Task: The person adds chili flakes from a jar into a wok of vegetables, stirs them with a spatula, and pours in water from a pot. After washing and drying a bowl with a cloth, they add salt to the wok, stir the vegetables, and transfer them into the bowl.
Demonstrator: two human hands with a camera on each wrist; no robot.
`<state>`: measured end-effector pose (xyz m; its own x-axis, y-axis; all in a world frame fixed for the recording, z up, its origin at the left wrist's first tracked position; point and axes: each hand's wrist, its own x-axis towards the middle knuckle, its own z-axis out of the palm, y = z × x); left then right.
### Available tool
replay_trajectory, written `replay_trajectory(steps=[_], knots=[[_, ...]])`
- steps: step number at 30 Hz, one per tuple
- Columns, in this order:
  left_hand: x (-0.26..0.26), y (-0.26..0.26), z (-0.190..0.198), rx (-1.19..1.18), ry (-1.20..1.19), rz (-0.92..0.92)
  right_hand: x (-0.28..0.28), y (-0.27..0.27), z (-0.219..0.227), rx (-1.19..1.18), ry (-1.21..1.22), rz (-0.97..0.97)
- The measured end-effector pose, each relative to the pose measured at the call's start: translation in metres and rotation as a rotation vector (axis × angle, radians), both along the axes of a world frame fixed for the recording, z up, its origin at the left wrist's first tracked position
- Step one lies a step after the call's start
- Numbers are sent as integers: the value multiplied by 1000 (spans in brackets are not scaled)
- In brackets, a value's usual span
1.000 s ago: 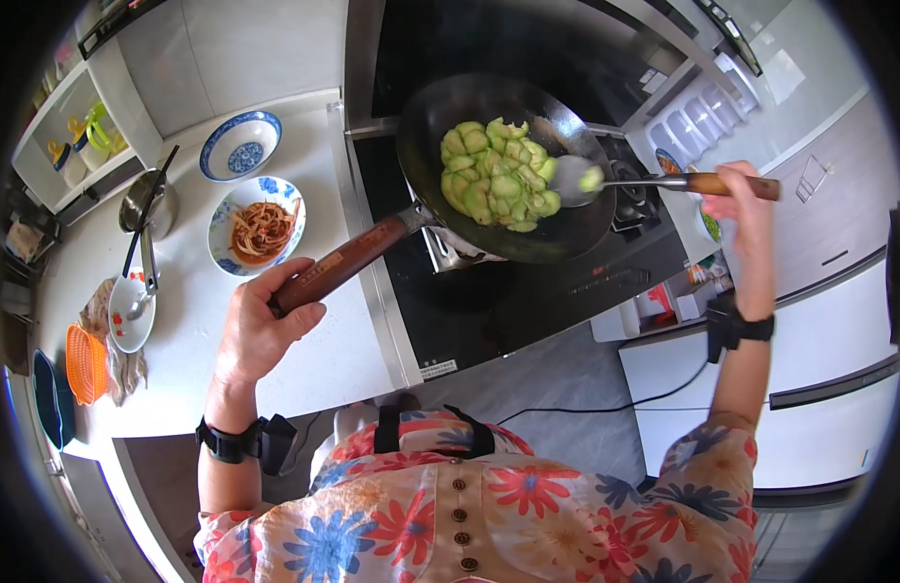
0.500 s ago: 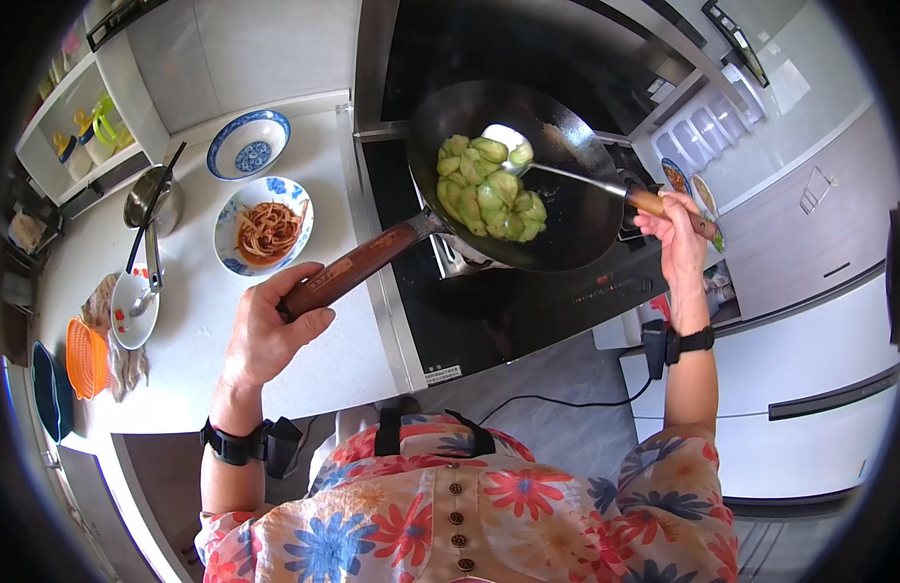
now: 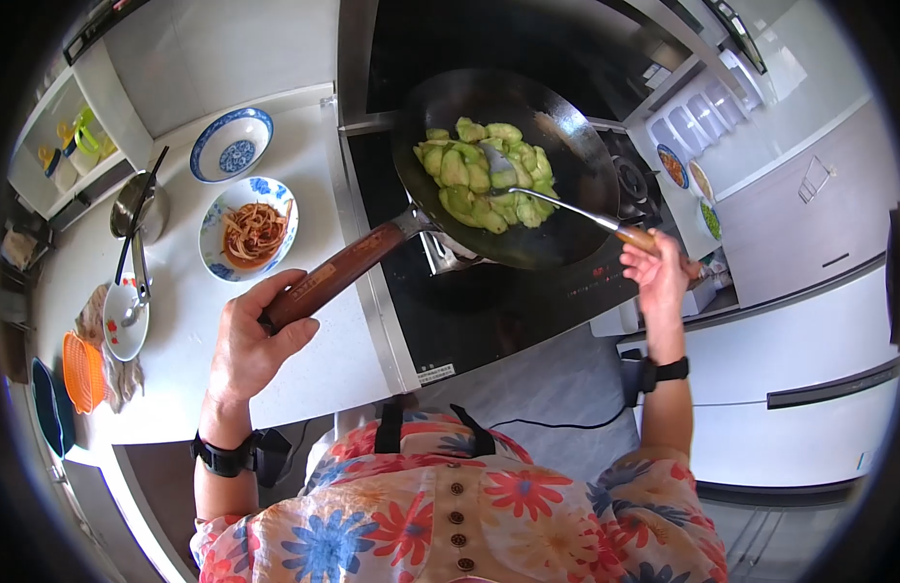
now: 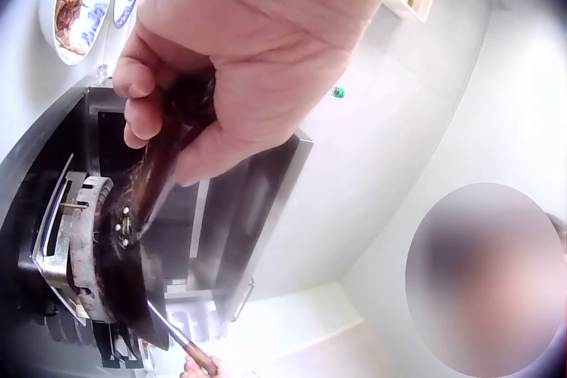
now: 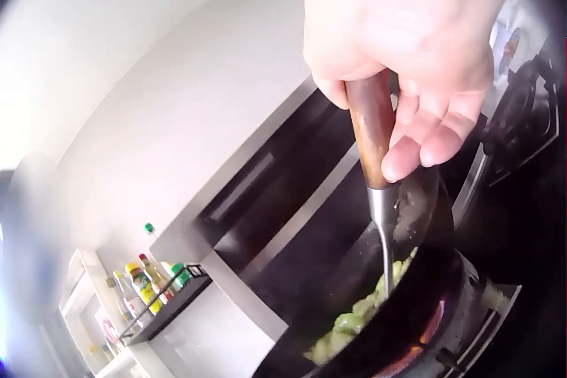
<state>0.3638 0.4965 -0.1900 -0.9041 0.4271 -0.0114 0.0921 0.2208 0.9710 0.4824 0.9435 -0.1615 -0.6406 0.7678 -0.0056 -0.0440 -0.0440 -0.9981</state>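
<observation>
On a white kitchen counter (image 3: 304,369) beside a black stove (image 3: 489,311), the left hand (image 3: 251,340) wrapped the wooden handle of a dark round wok (image 3: 557,194), held tilted above the burner. Pale green vegetable slices (image 3: 474,175) filled it. The right hand (image 3: 656,274) gripped a metal spatula (image 3: 557,206) resting among them.

Person, seen from above
Short-sleeved floral shirt (image 3: 469,515): red, blue, orange flowers on cream, brown buttons down front. Black band (image 3: 221,455) with small camera on each wrist; bare forearms.
</observation>
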Motion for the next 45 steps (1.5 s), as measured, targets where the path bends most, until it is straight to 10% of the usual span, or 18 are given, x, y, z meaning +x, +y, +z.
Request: replay_trajectory(steps=[16, 22, 32, 45], knots=[[-1, -3, 1, -6, -41, -6, 16, 33, 62, 126, -23, -58], [-2, -2, -3, -36, -26, -18, 7, -13, 18, 20, -59, 9], [-1, -2, -6, 21, -7, 2, -5, 11, 132, 785, -99, -13], [-1, -1, 1, 16, -49, 0, -6, -32, 78, 370, 84, 157]])
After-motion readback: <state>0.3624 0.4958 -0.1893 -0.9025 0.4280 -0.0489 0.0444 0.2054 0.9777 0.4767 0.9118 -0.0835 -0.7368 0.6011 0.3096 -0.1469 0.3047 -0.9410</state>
